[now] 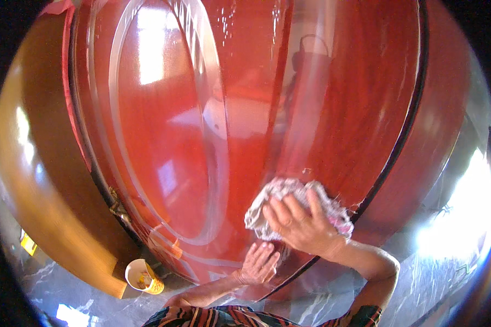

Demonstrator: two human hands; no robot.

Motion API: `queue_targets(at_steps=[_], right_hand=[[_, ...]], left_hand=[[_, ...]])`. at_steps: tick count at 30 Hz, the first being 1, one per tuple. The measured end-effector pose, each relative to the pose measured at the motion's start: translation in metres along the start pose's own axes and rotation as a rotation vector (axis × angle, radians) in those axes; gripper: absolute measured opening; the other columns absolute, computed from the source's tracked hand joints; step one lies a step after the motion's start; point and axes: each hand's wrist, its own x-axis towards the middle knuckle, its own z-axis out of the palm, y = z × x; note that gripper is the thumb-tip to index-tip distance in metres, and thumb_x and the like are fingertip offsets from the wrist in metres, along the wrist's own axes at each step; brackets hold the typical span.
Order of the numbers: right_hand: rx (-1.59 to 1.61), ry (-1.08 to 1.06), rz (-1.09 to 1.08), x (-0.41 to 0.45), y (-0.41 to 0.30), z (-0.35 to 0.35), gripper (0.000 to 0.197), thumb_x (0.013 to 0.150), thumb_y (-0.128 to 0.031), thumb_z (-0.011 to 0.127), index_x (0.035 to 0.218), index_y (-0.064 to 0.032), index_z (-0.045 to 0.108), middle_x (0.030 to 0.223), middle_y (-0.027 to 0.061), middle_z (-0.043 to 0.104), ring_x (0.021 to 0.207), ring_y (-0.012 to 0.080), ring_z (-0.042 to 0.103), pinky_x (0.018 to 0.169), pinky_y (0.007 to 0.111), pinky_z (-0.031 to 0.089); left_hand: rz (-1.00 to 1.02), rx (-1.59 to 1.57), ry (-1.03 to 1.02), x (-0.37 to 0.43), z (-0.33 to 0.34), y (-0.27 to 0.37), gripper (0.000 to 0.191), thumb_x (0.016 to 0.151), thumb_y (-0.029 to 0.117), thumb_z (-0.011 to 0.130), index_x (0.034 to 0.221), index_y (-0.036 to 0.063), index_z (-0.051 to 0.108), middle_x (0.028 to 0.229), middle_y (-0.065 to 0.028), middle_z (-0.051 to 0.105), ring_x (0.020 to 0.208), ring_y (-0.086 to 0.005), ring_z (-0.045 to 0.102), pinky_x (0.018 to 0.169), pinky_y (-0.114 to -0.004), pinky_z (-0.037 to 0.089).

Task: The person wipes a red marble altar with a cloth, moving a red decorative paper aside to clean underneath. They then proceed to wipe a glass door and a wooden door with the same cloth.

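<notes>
My right hand presses a bunched, frayed white-and-pink rag against a glossy red panel, which looks like a door. Its fingers are spread over the top of the rag. Below and to the left, my left hand is against the lower part of the panel with nothing in it and its fingers slightly apart. A pale oval band marks the panel's left half, and bright reflections lie across the gloss.
A brown wooden frame runs down the left, with red edging along it. Metal latch-like hardware sits at the panel's left edge. A paper cup with contents stands on the grey marbled floor. A dark strip borders the panel's right side.
</notes>
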Motion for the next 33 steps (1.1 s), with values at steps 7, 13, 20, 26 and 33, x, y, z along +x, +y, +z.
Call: queue_targets(at_steps=[7, 13, 20, 26, 33], right_hand=[[0.072, -0.012, -0.083, -0.019, -0.093, 0.044, 0.038, 0.089, -0.032, 0.049, 0.123, -0.0142, 0.053, 0.125, 0.0044, 0.047, 0.120, 0.0216, 0.042, 0.098, 0.051, 0.039], [0.164, -0.149, -0.228, -0.006, -0.099, 0.047, 0.039, 0.088, -0.033, 0.049, 0.122, -0.0141, 0.053, 0.125, 0.0030, 0.049, 0.120, 0.0207, 0.041, 0.098, 0.049, 0.037], [0.097, -0.017, -0.005, 0.065, -0.033, 0.035, 0.037, 0.083, -0.021, 0.057, 0.119, -0.0130, 0.054, 0.122, 0.0079, 0.049, 0.115, 0.0267, 0.047, 0.100, 0.057, 0.034], [0.056, 0.109, 0.211, 0.135, 0.043, 0.013, 0.063, 0.067, -0.013, 0.067, 0.127, -0.0103, 0.050, 0.132, 0.0127, 0.047, 0.127, 0.0323, 0.040, 0.108, 0.058, 0.022], [-0.214, 0.246, 0.403, 0.209, 0.126, -0.031, 0.051, 0.074, -0.019, 0.065, 0.120, -0.0070, 0.050, 0.126, 0.0142, 0.049, 0.124, 0.0314, 0.041, 0.106, 0.050, 0.027]], left_hand=[[-0.097, 0.023, -0.098, -0.052, -0.011, -0.026, 0.049, 0.082, 0.019, 0.054, 0.127, -0.0008, 0.051, 0.130, -0.0260, 0.046, 0.123, -0.0389, 0.044, 0.104, -0.054, 0.032], [-0.110, -0.031, -0.157, -0.069, -0.019, -0.032, 0.049, 0.083, 0.019, 0.052, 0.128, -0.0009, 0.050, 0.132, -0.0263, 0.044, 0.124, -0.0398, 0.042, 0.104, -0.054, 0.032], [-0.128, -0.021, -0.177, -0.080, -0.030, -0.046, 0.049, 0.085, 0.019, 0.049, 0.129, -0.0015, 0.048, 0.135, -0.0268, 0.041, 0.127, -0.0408, 0.039, 0.105, -0.054, 0.031], [-0.128, -0.030, -0.274, -0.088, -0.036, -0.050, 0.051, 0.086, 0.020, 0.049, 0.131, -0.0032, 0.046, 0.138, -0.0263, 0.038, 0.130, -0.0395, 0.037, 0.107, -0.052, 0.029], [-0.061, 0.009, -0.281, -0.090, -0.040, -0.043, 0.049, 0.085, 0.020, 0.051, 0.127, -0.0036, 0.049, 0.141, -0.0252, 0.036, 0.132, -0.0364, 0.036, 0.108, -0.050, 0.028]])
